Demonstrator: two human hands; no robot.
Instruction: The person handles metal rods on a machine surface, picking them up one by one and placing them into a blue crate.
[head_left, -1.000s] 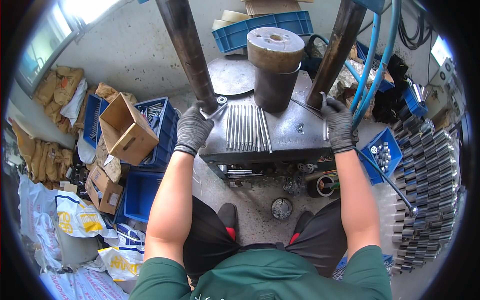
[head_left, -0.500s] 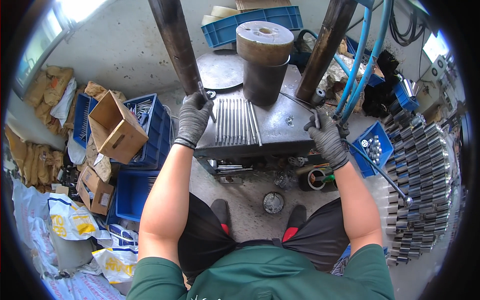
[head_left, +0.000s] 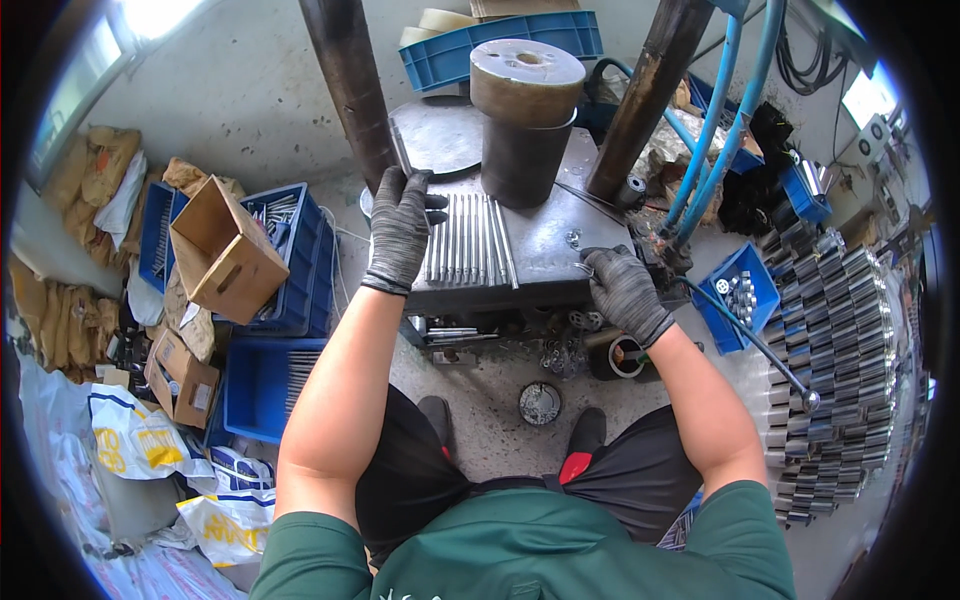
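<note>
My left hand (head_left: 402,230), in a grey knit glove, is closed on a metal rod (head_left: 400,147) that sticks up past the fingertips beside the dark left column. Just right of it, a row of several similar steel rods (head_left: 465,240) lies side by side on the metal worktable (head_left: 545,250). My right hand (head_left: 625,292), gloved the same way, is over the table's front right edge with its fingers pinched together. Whatever lies between those fingertips is too small to name. Small shiny metal pieces (head_left: 573,238) lie on the table just beyond them.
A thick metal cylinder (head_left: 525,120) stands at the table's middle, between two dark columns (head_left: 350,90). Blue hoses (head_left: 712,120) run down at right. A lever with a ball end (head_left: 810,401) juts toward stacked metal tubes (head_left: 835,370). Blue crates (head_left: 300,250) stand at left.
My right hand has moved down and left, toward the small shiny pieces. My left hand has turned, and the rod in it now reaches higher.
</note>
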